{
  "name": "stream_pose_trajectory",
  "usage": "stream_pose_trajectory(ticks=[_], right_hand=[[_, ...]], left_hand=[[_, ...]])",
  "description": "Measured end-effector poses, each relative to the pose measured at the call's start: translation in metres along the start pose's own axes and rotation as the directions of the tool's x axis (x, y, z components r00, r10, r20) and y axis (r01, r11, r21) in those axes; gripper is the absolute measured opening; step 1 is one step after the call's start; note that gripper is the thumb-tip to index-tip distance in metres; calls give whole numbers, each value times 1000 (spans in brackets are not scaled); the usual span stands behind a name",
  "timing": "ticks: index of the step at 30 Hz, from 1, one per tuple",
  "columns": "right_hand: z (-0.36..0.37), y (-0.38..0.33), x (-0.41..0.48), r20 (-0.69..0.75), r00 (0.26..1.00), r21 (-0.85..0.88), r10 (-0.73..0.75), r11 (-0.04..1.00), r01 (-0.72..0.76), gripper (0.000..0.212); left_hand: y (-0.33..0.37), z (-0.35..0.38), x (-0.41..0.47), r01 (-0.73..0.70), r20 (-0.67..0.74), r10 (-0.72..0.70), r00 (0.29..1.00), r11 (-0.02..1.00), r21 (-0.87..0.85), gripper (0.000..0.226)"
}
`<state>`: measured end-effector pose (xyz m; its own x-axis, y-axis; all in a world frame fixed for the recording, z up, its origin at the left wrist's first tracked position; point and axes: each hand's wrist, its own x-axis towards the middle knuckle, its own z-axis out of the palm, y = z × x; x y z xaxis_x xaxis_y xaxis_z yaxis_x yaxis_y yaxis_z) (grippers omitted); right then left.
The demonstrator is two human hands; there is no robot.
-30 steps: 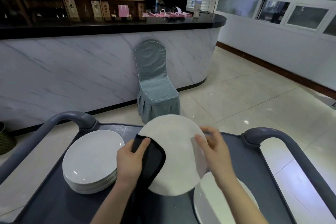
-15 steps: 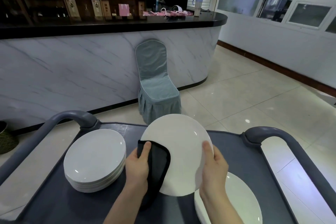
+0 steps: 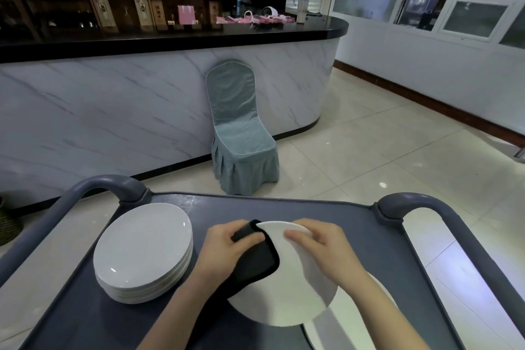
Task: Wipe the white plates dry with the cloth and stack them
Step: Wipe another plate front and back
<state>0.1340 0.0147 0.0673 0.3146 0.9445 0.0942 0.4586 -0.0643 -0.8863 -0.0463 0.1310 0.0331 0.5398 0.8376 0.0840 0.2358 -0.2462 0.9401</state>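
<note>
I hold one white plate (image 3: pixel 287 298) tilted over the grey cart top (image 3: pixel 287 207). My left hand (image 3: pixel 224 247) grips a black cloth (image 3: pixel 257 263) folded over the plate's left rim. On the plate's upper right rim my right hand (image 3: pixel 326 250) grips the edge with curled fingers. A stack of several white plates (image 3: pixel 143 250) sits on the cart's left side. Under my right forearm, at the lower right, lies another white plate (image 3: pixel 341 329), mostly hidden.
Two rounded grey cart handles (image 3: pixel 113 183) rise at the far corners. Beyond the cart stands a blue-grey covered chair (image 3: pixel 241 136) against a curved marble-fronted counter (image 3: pixel 113 111). Tiled floor stretches to the right.
The plate has tipped down and lower from its upright pose. Both hands moved to its top rim, the cloth sliding up with my left hand.
</note>
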Motion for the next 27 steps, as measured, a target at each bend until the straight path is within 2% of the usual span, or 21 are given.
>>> stream_pose_trajectory(ticks=[2,3,5,7,8,9,11,13,16,19,21,24,25,27], right_hand=[[-1,-1,-3,-150,985,176,89,982,-62,14],[3,1,-4,-247,953,305,178,947,-98,14],[21,1,-5,-350,841,618,413,777,-125,15],[41,-1,-8,-313,754,808,577,580,-108,16],[46,-1,-10,-292,748,823,596,555,-121,15],[47,0,-12,-284,765,797,577,587,-146,14],[34,3,-12,-294,837,659,462,732,-172,9],[12,6,-6,-270,923,452,273,883,-129,19],[-6,-2,7,-78,996,107,50,993,-42,21],[0,-4,12,73,997,-35,15,999,-12,10],[3,-3,9,45,999,-19,15,1000,-14,13],[0,-3,5,-132,981,225,144,968,-112,14],[3,-2,4,-211,949,357,233,922,-147,13],[22,0,2,-300,839,634,453,752,-180,17]], left_hand=[[-7,4,-6,101,-157,-129,979,980,-174,18],[-10,9,-10,148,-239,-221,945,946,-289,14],[-13,25,-17,197,-331,-409,850,831,-520,11],[-15,36,-20,210,-343,-529,776,730,-651,12],[-16,36,-19,218,-346,-546,763,722,-657,12],[-17,32,-18,224,-355,-539,764,737,-637,12],[-19,17,-13,222,-373,-485,791,795,-564,12],[-17,1,-8,198,-369,-375,850,878,-435,17],[-8,-10,-1,108,-211,-137,968,984,-143,15],[-2,-9,5,-17,-5,17,1000,998,59,9],[-2,-6,4,2,3,-2,1000,999,39,7],[-12,-4,-1,117,-130,-141,981,978,-172,15],[-16,-1,-4,166,-182,-219,959,949,-269,14],[-20,15,-10,250,-280,-410,868,848,-467,14]])
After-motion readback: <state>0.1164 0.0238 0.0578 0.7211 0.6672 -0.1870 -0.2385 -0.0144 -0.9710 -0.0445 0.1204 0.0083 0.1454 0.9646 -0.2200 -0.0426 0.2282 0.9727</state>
